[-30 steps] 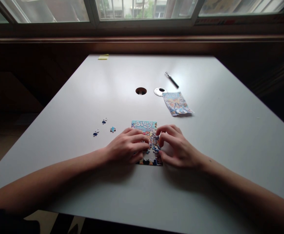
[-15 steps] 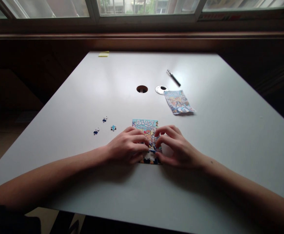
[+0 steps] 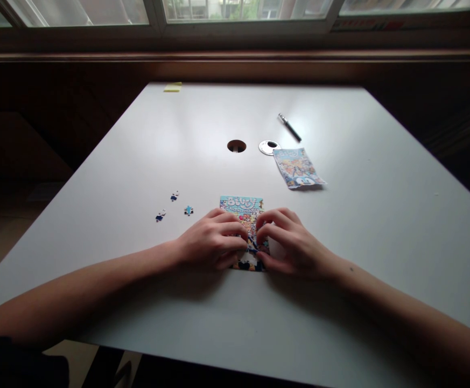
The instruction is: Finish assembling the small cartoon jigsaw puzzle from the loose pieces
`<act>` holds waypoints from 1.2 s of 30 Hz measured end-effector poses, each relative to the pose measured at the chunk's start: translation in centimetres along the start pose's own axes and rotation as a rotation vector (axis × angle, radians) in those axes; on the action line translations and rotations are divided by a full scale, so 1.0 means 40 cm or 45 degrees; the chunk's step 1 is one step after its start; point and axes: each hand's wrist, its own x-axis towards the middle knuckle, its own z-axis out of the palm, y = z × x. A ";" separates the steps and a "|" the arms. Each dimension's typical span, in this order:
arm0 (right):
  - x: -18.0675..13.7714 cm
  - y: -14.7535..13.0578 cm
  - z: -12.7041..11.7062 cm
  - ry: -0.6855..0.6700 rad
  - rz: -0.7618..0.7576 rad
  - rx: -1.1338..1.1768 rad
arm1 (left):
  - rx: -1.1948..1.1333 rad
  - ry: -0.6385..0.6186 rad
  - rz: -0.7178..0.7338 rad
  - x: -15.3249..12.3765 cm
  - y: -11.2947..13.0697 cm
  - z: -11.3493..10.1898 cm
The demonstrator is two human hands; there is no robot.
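Observation:
A small colourful jigsaw puzzle point(image 3: 240, 207) lies on the white table point(image 3: 235, 302) in front of me. My left hand point(image 3: 212, 240) rests on its left half with fingers curled and pressed down. My right hand point(image 3: 289, 242) is curled over the right half, fingertips pinched at a dark piece point(image 3: 253, 243) near the puzzle's middle. The two hands nearly touch there. The puzzle's lower part is mostly hidden under my fingers. To the left, three loose puzzle pieces point(image 3: 174, 207) lie apart on the table.
A printed puzzle packet point(image 3: 298, 168) lies beyond the puzzle to the right. Behind it are a round cable hole point(image 3: 236, 146), its white cap point(image 3: 269, 147) and a black pen point(image 3: 290, 127). A yellow note pad point(image 3: 172, 87) sits at the far edge below the window.
My two hands have closed in a little toward each other over the puzzle's middle. The view has shifted slightly; nothing else on the table moved.

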 end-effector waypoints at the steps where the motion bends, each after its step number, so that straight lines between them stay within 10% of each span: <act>1: 0.000 0.000 0.000 -0.002 0.001 0.002 | -0.003 0.001 0.000 0.000 0.000 0.000; 36: -0.005 0.006 0.002 0.107 -0.184 -0.044 | -0.014 -0.010 -0.029 -0.002 0.000 0.002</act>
